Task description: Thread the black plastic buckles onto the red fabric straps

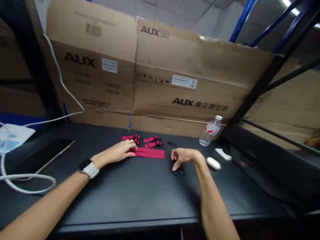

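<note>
Flat red straps (151, 153) lie side by side on the black table. My left hand (121, 150) rests at their left end, fingers bent and apart, touching the red fabric. Behind it are finished-looking red straps with black buckles (153, 144), and a similar set (135, 137) to their left. My right hand (181, 157) reaches down over black buckles (180, 171), thumb and fingers closed at one of them. Small black pieces (172, 144) lie farther back. A watch is on my left wrist.
A water bottle (210, 131) stands at the back right, near a white oval case (213, 163) and a white object (223, 154). At left lie a tablet (42, 158), a white cable (30, 191) and a paper (15, 136). Cardboard boxes (155, 110) line the back.
</note>
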A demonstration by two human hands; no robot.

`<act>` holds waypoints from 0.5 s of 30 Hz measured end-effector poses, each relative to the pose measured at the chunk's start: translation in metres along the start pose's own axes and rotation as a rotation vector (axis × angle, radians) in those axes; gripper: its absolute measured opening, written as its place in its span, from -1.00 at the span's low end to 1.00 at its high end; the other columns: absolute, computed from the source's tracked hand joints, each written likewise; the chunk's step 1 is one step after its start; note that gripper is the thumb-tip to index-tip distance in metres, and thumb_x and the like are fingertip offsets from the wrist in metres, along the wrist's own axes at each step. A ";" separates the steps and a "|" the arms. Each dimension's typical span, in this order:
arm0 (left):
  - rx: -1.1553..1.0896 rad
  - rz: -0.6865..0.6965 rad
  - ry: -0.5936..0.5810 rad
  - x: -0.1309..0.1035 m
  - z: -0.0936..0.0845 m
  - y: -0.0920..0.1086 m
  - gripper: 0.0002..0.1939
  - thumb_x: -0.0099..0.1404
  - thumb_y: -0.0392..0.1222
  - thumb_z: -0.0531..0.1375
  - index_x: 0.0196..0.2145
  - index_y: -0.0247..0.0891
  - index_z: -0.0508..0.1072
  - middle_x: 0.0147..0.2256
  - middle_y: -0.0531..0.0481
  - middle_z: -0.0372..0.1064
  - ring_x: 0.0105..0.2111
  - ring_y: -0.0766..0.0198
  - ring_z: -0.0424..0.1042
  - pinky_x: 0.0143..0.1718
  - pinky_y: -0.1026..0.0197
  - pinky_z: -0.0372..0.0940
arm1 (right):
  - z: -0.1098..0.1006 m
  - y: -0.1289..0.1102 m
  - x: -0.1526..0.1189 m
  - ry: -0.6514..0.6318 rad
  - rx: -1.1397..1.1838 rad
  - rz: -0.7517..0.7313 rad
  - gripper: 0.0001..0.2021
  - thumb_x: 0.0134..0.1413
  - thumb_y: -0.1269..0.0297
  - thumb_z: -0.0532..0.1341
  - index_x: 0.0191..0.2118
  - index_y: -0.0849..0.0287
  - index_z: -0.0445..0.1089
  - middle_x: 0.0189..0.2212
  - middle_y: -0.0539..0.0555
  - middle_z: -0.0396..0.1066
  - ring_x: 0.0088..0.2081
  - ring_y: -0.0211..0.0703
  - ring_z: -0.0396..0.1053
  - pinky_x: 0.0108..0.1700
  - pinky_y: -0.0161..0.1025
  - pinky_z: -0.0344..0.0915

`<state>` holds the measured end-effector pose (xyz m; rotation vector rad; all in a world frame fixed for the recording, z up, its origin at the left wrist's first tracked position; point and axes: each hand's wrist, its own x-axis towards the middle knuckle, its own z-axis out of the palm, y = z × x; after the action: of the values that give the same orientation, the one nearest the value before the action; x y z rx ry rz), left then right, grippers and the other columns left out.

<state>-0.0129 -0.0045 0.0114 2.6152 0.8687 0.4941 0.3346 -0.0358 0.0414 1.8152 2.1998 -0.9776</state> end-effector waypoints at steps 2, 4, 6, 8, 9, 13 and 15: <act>-0.038 -0.002 -0.001 -0.001 -0.003 -0.003 -0.75 0.35 -0.04 0.07 -0.15 -0.22 0.39 -0.17 -0.05 0.33 -0.18 0.19 0.31 -0.13 0.22 0.18 | 0.003 -0.004 0.001 0.013 -0.024 0.008 -0.41 -0.62 0.10 0.50 -0.30 0.19 0.40 -0.40 -0.02 0.37 -0.44 -0.24 0.27 -0.47 -0.34 0.13; -0.065 -0.005 0.008 -0.002 -0.007 -0.008 -0.76 0.34 -0.05 0.07 -0.15 -0.22 0.40 -0.18 -0.05 0.33 -0.20 0.19 0.31 -0.15 0.22 0.18 | 0.005 -0.006 0.006 0.045 0.000 -0.015 -0.46 -0.58 0.13 0.49 -0.32 0.18 0.40 -0.43 -0.04 0.36 -0.46 -0.26 0.25 -0.48 -0.35 0.11; -0.063 -0.013 0.030 -0.004 -0.012 -0.016 -0.77 0.35 -0.08 0.06 -0.17 -0.22 0.41 -0.19 -0.05 0.32 -0.20 0.19 0.31 -0.14 0.22 0.18 | 0.008 -0.008 0.013 0.068 0.054 -0.077 -0.56 -0.44 0.16 0.46 -0.34 0.19 0.40 -0.46 -0.05 0.36 -0.47 -0.28 0.25 -0.47 -0.36 0.11; -0.026 -0.028 0.047 -0.006 -0.017 -0.025 -0.79 0.34 -0.10 0.05 -0.20 -0.22 0.42 -0.20 -0.06 0.32 -0.19 0.18 0.30 -0.12 0.20 0.17 | 0.010 -0.009 0.019 0.073 0.103 -0.133 -0.68 -0.30 0.20 0.41 -0.36 0.21 0.40 -0.49 -0.05 0.37 -0.46 -0.28 0.26 -0.44 -0.37 0.13; -0.002 -0.040 0.046 -0.008 -0.020 -0.030 -0.79 0.34 -0.12 0.05 -0.21 -0.23 0.43 -0.21 -0.06 0.33 -0.19 0.17 0.31 -0.11 0.19 0.17 | 0.011 -0.010 0.021 0.072 0.115 -0.154 -0.72 -0.24 0.20 0.38 -0.36 0.22 0.40 -0.49 -0.04 0.37 -0.45 -0.28 0.27 -0.43 -0.37 0.14; 0.031 -0.053 -0.010 -0.013 -0.024 -0.041 -0.84 0.31 -0.23 0.06 -0.23 -0.22 0.43 -0.19 -0.05 0.35 -0.15 0.17 0.33 -0.06 0.19 0.19 | 0.013 -0.014 0.021 0.095 0.121 -0.157 -0.69 -0.16 0.12 0.35 -0.33 0.23 0.40 -0.47 -0.01 0.40 -0.44 -0.27 0.29 -0.43 -0.36 0.15; 0.014 -0.060 -0.003 -0.015 -0.023 -0.042 -0.81 0.29 -0.28 0.07 -0.17 -0.21 0.42 -0.18 -0.04 0.36 -0.16 0.19 0.34 -0.08 0.21 0.21 | 0.013 -0.017 0.019 0.102 0.113 -0.133 -0.65 -0.25 0.14 0.39 -0.32 0.22 0.40 -0.45 -0.01 0.41 -0.43 -0.26 0.30 -0.42 -0.36 0.15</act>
<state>-0.0552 0.0233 0.0111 2.5931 0.9498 0.4699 0.3098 -0.0284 0.0290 1.8228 2.3993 -1.0784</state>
